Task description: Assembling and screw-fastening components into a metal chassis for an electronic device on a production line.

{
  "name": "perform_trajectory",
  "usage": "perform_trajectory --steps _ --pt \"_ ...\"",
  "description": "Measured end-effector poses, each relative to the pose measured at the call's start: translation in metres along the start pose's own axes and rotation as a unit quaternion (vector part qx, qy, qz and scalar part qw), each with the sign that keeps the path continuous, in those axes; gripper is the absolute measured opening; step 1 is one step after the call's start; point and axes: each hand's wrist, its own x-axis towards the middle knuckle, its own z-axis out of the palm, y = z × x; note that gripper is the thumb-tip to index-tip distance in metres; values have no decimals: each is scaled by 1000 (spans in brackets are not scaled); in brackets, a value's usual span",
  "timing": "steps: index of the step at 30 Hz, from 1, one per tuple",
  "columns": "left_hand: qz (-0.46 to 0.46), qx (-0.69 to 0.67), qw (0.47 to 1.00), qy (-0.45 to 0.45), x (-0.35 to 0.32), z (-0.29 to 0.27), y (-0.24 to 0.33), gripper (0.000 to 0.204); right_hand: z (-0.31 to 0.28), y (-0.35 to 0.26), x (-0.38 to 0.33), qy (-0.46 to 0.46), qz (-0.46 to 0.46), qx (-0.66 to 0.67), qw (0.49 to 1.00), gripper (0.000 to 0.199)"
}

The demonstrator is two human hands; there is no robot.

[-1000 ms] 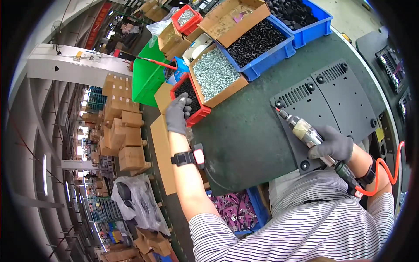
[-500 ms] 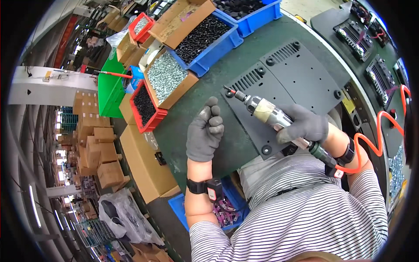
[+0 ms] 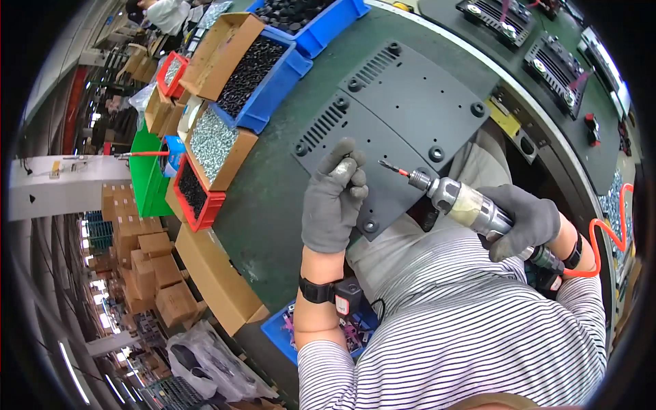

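My right hand is wrapped round a pneumatic screwdriver, whose orange air hose trails off to the right. Its thin bit points up and left, above the panels and apart from my left hand. My left hand, in a grey glove too, is raised over the nearer panel's left part with fingers curled and thumb pressed in; whatever they may hold is too small to make out. Beneath lie two dark grey panels side by side, the nearer panel and the farther panel, with slots, holes and round black feet.
Along the left edge stand a blue bin of black parts, a cardboard box of silvery screws and a red bin of dark screws. A blue tray sits below my left arm. Black assemblies occupy the right bench.
The view has shifted, so bins and panels appear farther left. My right hand and the screwdriver have moved right and down relative to the panels; my left hand is now over the nearer panel.
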Motion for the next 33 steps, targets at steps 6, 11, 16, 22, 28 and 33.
perform_trajectory --steps 6,11,16,22,28,33 --pt "-96 -56 990 -89 6 19 -18 29 3 14 -24 2 -27 47 999 59" --pt "-119 -82 987 -73 4 37 -33 29 6 26 -29 20 -65 35 997 52" --pt "-82 12 996 -11 -4 56 -43 29 5 32 -36 29 -48 32 998 49" --pt "-14 282 959 31 -7 69 -41 25 4 35 -42 52 -80 -26 995 54" --pt "7 140 989 36 -9 80 -63 24 6 40 -52 70 -62 12 996 60" --pt "-39 139 990 1 -4 81 -68 23 7 49 -60 92 -46 -3 995 62"
